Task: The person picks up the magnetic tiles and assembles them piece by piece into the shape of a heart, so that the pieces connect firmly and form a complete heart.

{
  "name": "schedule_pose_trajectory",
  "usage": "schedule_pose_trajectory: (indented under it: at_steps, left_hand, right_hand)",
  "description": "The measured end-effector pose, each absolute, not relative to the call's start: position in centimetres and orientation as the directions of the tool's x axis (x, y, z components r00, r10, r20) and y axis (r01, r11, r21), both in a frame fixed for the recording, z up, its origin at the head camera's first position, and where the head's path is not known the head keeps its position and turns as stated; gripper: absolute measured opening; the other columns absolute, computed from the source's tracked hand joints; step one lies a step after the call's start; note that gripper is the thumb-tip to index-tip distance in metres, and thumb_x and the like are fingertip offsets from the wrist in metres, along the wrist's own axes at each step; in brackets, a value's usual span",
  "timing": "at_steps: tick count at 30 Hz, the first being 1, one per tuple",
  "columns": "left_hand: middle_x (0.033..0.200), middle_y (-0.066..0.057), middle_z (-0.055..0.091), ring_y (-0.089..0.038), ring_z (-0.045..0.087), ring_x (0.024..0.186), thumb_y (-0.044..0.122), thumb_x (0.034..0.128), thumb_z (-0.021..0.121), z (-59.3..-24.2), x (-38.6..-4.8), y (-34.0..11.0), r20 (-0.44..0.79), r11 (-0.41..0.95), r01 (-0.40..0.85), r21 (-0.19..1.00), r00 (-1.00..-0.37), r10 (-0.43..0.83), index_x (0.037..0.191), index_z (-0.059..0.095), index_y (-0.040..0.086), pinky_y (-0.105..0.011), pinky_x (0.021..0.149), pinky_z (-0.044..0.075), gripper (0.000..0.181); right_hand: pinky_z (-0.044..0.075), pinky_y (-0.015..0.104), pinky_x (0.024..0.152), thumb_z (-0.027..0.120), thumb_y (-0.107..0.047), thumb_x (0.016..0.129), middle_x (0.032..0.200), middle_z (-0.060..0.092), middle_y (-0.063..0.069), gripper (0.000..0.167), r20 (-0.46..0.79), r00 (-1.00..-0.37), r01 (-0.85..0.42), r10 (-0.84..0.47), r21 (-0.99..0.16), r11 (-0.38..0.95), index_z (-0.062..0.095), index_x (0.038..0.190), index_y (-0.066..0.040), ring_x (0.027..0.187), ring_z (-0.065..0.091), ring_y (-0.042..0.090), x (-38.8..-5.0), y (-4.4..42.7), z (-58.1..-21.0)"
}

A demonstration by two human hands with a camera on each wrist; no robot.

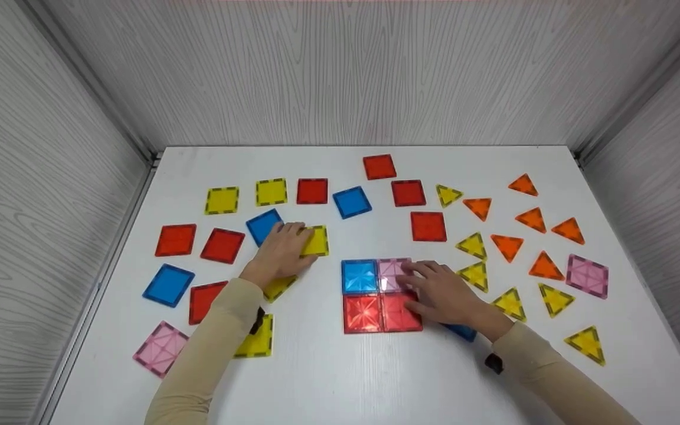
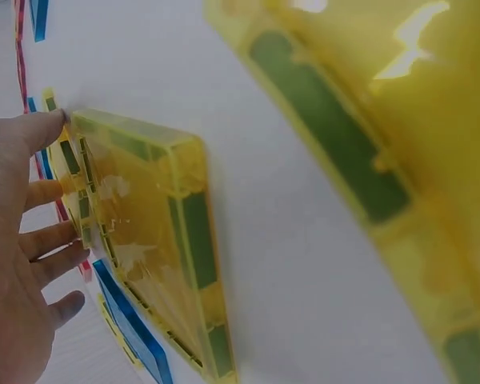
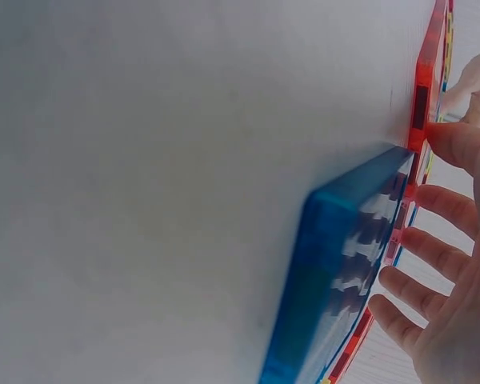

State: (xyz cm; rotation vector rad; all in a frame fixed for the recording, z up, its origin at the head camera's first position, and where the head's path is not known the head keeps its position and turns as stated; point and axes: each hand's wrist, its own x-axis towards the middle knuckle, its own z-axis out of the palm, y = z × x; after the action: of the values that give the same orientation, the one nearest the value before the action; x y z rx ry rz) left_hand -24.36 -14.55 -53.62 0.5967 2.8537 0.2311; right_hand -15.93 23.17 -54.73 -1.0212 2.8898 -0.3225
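Going by a clock face centred on the block of four squares (image 1: pixel 362 316), the near yellow square (image 1: pixel 262 344) lies at 8 o'clock. At 4, the blue square (image 1: pixel 464 332) is partly hidden by the right hand (image 1: pixel 446 292), which grasps nothing, its straight fingers over the block's pink square (image 1: pixel 390 270) and lower right red square (image 1: pixel 398 319). At 10, the left hand (image 1: pixel 283 251) reaches over the second yellow square (image 1: pixel 319 241); whether it grips, I cannot tell. Farther, the top red square (image 1: pixel 379 167) lies at 12.
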Motion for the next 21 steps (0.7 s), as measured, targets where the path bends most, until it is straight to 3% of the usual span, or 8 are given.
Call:
schedule_pose_trajectory:
  at_steps: [8,14,17,21]
  left_hand:
    - [0.149,-0.017,0.051,-0.034,0.048,0.135,0.055,0.1018,0.062,-53.6,-24.5,-14.6,-0.169,0.911,0.348,0.222,-0.906,0.388,0.156,0.048,0.012,-0.051,0.12,0.043,0.07]
    - [0.136,-0.014,0.057,-0.029,0.052,0.122,0.056,0.0975,0.068,-53.4,-24.4,-14.5,-0.095,0.899,0.391,0.198,-0.905,0.415,0.142,0.061,0.013,-0.046,0.106,0.051,0.062]
    - [0.135,-0.012,0.059,-0.028,0.054,0.122,0.055,0.0963,0.07,-53.1,-24.1,-13.9,-0.043,0.884,0.422,0.2,-0.898,0.438,0.14,0.064,0.014,-0.045,0.107,0.052,0.061]
    - [0.136,-0.011,0.062,-0.028,0.057,0.122,0.056,0.0948,0.072,-52.6,-23.4,-12.6,0.048,0.85,0.492,0.189,-0.869,0.492,0.141,0.066,0.016,-0.045,0.109,0.053,0.062]
  right_hand:
    - [0.05,0.058,0.114,0.068,-0.046,0.101,0.158,0.053,0.009,0.055,-0.013,-0.777,-0.608,-0.629,-0.247,0.755,0.059,0.149,-0.022,0.142,0.051,0.033,-15.9,23.2,-54.6]
    - [0.05,0.057,0.115,0.068,-0.046,0.101,0.158,0.054,0.01,0.054,-0.009,-0.764,-0.625,-0.646,-0.244,0.742,0.06,0.148,-0.021,0.142,0.051,0.033,-16.1,23.2,-54.5]
    - [0.051,0.056,0.113,0.069,-0.046,0.1,0.155,0.057,0.01,0.053,0.011,-0.766,-0.62,-0.642,-0.273,0.735,0.062,0.146,-0.02,0.14,0.053,0.032,-16.5,23.0,-54.4]
    - [0.053,0.054,0.112,0.069,-0.044,0.101,0.15,0.061,0.008,0.052,0.007,-0.821,-0.528,-0.57,-0.389,0.755,0.063,0.146,-0.019,0.138,0.056,0.03,-17.5,22.1,-53.9]
